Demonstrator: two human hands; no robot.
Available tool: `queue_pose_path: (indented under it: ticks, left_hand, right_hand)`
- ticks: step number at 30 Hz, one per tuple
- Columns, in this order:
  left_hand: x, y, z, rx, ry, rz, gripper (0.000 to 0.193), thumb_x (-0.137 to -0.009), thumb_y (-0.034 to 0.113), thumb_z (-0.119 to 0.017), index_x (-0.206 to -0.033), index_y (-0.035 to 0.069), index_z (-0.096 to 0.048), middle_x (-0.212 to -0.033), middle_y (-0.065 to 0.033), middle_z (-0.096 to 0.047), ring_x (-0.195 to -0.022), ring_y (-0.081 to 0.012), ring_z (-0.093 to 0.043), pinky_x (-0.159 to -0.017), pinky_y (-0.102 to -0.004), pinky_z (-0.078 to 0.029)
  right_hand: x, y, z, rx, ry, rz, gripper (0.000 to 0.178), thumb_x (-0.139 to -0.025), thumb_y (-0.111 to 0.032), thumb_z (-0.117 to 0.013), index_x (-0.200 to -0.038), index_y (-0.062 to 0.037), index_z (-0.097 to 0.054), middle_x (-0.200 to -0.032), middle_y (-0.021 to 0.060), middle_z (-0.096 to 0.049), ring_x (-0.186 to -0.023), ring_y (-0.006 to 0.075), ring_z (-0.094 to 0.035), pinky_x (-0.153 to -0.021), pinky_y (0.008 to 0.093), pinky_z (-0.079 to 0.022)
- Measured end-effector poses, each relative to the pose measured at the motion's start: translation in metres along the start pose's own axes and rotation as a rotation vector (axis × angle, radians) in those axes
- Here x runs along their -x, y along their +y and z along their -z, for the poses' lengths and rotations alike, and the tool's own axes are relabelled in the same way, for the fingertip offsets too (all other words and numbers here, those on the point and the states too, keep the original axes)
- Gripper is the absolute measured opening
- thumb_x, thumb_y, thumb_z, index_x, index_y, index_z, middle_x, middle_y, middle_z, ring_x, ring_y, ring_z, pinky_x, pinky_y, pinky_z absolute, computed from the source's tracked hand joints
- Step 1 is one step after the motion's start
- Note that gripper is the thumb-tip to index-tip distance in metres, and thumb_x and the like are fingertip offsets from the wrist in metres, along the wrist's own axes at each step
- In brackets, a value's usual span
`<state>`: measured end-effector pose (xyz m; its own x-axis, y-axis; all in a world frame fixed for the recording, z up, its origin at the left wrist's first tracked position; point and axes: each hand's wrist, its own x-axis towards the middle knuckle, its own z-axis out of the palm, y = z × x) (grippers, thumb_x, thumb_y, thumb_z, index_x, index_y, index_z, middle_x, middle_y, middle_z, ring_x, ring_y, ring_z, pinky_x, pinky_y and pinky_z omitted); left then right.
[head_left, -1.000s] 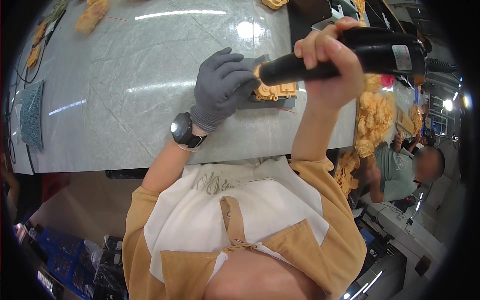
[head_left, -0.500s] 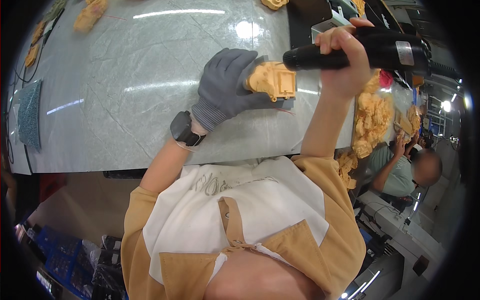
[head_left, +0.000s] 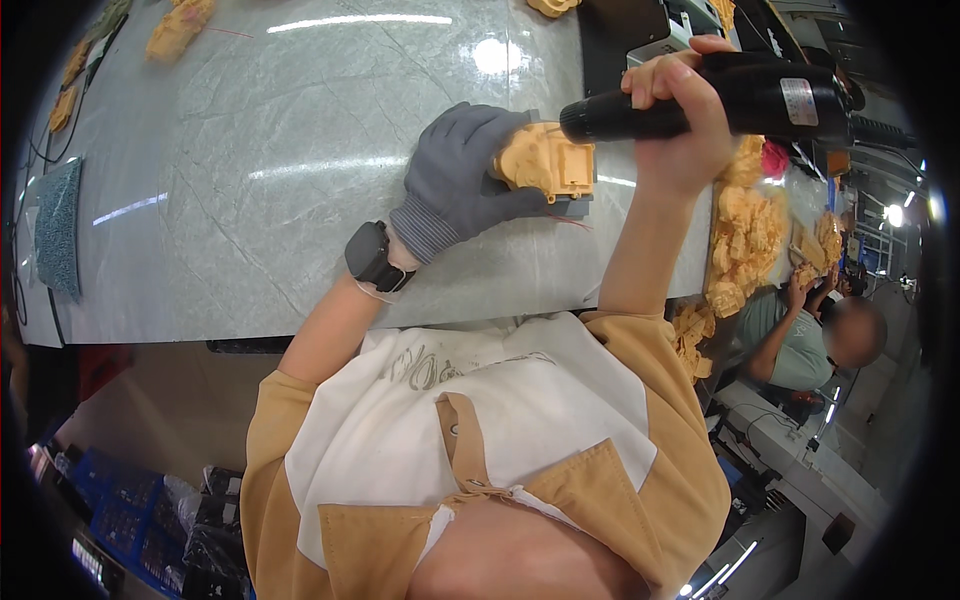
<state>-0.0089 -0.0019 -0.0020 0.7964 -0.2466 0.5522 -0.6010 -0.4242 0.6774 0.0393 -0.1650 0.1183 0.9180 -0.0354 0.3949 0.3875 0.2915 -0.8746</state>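
A grey glove covers my left hand, whose fingers and thumb wrap round the left side of an orange-yellow plastic housing. Beneath the housing a dark grey block shows at its lower right edge. My bare right hand is closed round a black electric screwdriver, held nearly level with its cord trailing off to the right. The screwdriver's nose is at the upper edge of the housing; its bit is thin, and I cannot tell whether it touches a screw. Thin red wires stick out below the block.
A heap of orange-yellow parts lies on the right side of the grey table. At the left edge sits a bag of small bluish pieces. Another housing is at the far left. A person works on the right.
My left hand has shifted slightly right and nearer to me on the housing. The screwdriver and my right hand have moved slightly left.
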Motion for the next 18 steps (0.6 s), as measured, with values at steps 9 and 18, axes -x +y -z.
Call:
queue_pose_path:
  ticks: [9,18]
  left_hand:
    - [-0.001,0.001,-0.001,0.012,-0.028,0.027,0.067,-0.065,0.042,-0.075,-0.116,0.006,-0.050,-0.108,-0.0133,-0.056,-0.101,-0.0314,-0.054,-0.089,-0.0427,-0.042]
    - [-0.002,0.010,0.001,-0.094,-0.156,0.137,0.074,-0.064,0.047,-0.074,-0.125,0.013,-0.046,-0.108,-0.0093,-0.060,-0.108,-0.0303,-0.052,-0.104,-0.0549,-0.022]
  right_hand:
    - [0.000,0.002,0.000,0.013,-0.014,0.001,0.031,-0.072,0.001,-0.053,-0.102,-0.0019,-0.047,-0.063,0.0060,-0.048,-0.053,0.0184,-0.048,-0.063,0.0376,-0.043]
    - [0.000,0.005,-0.006,0.023,-0.046,-0.043,0.029,-0.072,0.002,-0.053,-0.100,-0.0032,-0.048,-0.063,0.0062,-0.049,-0.052,0.0179,-0.048,-0.061,0.0370,-0.042]
